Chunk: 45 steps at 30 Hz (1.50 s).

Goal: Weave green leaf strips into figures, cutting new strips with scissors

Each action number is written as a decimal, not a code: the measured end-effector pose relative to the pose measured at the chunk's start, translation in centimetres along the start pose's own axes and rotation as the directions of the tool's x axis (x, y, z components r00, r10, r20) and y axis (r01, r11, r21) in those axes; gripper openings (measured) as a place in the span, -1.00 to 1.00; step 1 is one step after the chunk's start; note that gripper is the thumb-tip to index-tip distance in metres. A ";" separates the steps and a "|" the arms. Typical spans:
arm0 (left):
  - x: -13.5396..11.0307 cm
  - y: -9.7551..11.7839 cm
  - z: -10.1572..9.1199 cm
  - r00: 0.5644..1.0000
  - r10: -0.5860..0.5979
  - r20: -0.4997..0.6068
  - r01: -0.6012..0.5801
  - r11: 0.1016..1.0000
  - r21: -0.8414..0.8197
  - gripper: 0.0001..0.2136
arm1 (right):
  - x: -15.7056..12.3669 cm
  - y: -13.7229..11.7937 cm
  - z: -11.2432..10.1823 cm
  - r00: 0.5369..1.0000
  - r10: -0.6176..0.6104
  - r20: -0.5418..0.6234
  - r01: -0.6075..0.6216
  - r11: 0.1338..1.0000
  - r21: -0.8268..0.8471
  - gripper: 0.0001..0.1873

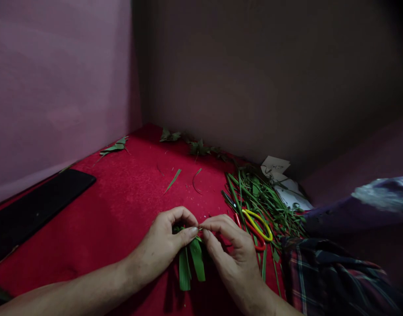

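Note:
My left hand [167,243] and my right hand [232,250] meet over the red cloth, fingers pinched together on a small folded piece of green leaf strips [191,261]. Two strip ends hang down below my thumbs. Just right of my right hand lie scissors [256,224] with yellow and red handles, resting on a heap of long green leaf strips [264,199].
A red cloth [122,206] covers the surface in a corner between two walls. A black flat object [33,208] lies at the left. Finished leaf shapes [116,147] and scraps sit near the walls. White paper [282,177] lies behind the heap; plaid fabric [329,274] is at the lower right.

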<state>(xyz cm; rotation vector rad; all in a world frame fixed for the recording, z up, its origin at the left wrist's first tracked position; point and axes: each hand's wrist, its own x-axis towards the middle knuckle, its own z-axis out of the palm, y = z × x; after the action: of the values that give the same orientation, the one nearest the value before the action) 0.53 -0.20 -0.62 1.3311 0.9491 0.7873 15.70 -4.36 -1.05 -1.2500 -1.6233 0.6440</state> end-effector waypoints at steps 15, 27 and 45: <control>-0.1 0.2 0.2 1.000 0.025 -0.018 -0.025 0.999 -0.029 -0.85 | 0.4 -0.4 0.1 0.971 0.238 0.029 -0.240 0.958 0.161 -0.87; -0.1 0.4 0.1 0.998 0.022 -0.067 -0.022 1.000 0.008 -0.89 | 0.2 -0.3 0.1 0.974 0.226 -0.013 -0.224 0.970 0.093 -0.87; -0.2 -0.2 0.5 0.999 0.034 -0.016 -0.033 0.999 0.023 -0.88 | -0.1 -0.1 0.7 0.967 0.254 -0.012 -0.249 0.956 0.155 -0.86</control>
<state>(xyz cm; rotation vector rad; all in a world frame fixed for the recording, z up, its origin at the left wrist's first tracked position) 0.89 -0.57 -0.79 1.3656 0.9531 0.8158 15.07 -4.35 -1.31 -1.3575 -1.3721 0.8845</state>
